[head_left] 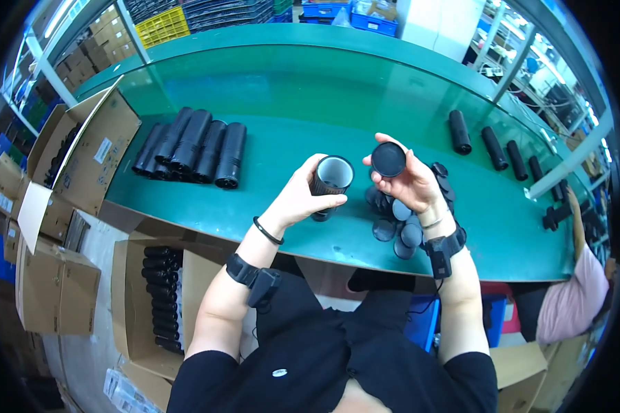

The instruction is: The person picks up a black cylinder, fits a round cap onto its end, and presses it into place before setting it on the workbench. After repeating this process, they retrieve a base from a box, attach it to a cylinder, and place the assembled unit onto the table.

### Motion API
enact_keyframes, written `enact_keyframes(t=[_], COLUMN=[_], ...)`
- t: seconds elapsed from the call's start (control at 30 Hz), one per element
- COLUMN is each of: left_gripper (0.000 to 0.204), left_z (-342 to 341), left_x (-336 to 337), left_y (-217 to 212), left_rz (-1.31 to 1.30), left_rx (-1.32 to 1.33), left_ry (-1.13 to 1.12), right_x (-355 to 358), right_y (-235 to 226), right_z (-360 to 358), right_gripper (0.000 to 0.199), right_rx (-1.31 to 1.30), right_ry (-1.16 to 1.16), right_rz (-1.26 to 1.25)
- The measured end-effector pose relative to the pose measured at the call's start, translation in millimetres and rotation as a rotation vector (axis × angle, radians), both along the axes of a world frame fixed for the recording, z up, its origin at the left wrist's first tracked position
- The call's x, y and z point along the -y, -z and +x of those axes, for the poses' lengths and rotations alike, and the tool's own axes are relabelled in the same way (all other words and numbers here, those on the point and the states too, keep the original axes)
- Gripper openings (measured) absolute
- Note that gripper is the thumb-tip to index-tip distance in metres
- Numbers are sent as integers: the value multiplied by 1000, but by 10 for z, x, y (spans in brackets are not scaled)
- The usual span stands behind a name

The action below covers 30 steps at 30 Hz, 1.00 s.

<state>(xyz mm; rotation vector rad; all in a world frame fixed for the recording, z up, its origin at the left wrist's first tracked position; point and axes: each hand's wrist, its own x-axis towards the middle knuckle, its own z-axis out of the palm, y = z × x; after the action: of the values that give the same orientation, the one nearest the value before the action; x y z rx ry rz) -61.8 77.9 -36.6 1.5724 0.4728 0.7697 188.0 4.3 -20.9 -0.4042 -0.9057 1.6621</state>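
Note:
My left hand is wrapped round a black tube, with its open mouth tilted toward me and a pale inner wall showing. My right hand grips a round black cap by its edge, just right of the tube and apart from it. Beneath that hand, a loose pile of black caps lies on the green table; the hand and wrist hide part of it. To the left lies a stack of black cylinders.
An open carton stands at the table's left end. Below the edge, another carton holds rows of black cylinders. Several single black cylinders lie along the far right, where a co-worker's arm reaches in.

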Motion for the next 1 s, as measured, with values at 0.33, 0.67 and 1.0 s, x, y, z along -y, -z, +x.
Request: enact_keyframes(t=[0.33,0.67,1.0], left_gripper=[70,67,60], left_z=[87,115,173], left_x=[151,262,310], left_y=[-62,-158,-140], left_rz=[70,-313,-401], left_rx=[-3,20,170], left_ry=[98,394,305], right_x=[169,215,214], right_y=[69,55,199], right_z=[38,-4,-193], right_gripper=[59,61,80], right_rx=[-40,224,335], right_ry=[41,-207,374], right_rz=[-62,-135,158])
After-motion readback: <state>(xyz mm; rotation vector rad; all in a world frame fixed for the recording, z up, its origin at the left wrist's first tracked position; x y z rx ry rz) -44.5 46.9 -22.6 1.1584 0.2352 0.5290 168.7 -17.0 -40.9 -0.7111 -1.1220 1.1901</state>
